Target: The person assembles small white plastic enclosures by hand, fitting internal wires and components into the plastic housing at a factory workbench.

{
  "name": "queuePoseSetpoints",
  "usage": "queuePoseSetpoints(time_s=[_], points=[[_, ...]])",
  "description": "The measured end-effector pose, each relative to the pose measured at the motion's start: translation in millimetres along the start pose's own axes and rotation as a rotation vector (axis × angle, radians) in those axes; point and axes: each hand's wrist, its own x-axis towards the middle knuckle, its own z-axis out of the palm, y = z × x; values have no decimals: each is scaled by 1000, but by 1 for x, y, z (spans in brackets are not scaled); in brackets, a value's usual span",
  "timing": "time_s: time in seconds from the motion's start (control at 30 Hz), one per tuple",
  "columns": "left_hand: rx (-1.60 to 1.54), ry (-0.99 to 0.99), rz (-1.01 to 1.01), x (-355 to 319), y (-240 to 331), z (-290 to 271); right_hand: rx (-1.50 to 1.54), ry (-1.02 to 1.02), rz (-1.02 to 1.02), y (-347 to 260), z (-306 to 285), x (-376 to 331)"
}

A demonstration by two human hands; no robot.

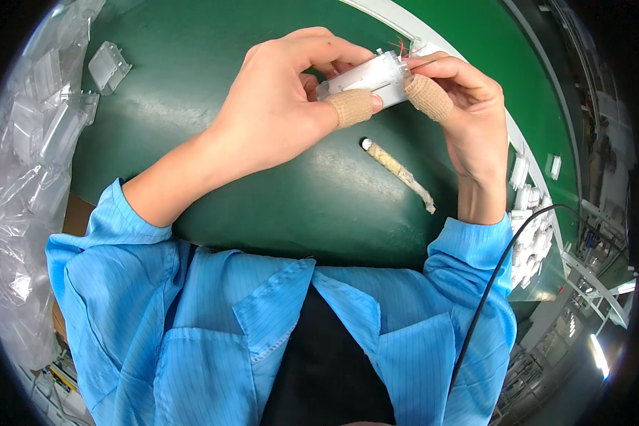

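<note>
Both of my hands meet over the green table at a small white box-shaped plastic housing (375, 74) with clear end parts. My left hand (277, 92) grips its left side, thumb along the near face and fingers behind. At the right end, my right hand (468, 96) is closed in a pinch, thumb and fingers against the housing. Thin red wires (402, 47) stick up from that end, and a thin dark strand (424, 64) shows by the right fingertips. Tan wraps cover both thumbs. What lies between the right fingertips is partly hidden.
A worn yellowish stick (397, 172) with a white tip lies on the green table (277, 206). One clear plastic shell (108, 67) sits far left, beside a clear bag (28, 177) of similar shells. White parts (529, 234) pile at right, near a black cable (493, 284).
</note>
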Motion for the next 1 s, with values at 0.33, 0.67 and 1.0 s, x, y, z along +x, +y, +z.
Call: queuePoseSetpoints(time_s=[0.33,0.67,1.0], points=[[-102,63,72,6,-6,6,-27,-49,-14,-5,-6,1],[-41,30,29,1,-5,3,-8,-45,24,4,1,-1],[-30,0,-20,-1,-3,1,2,22,-3,11,8,-3]])
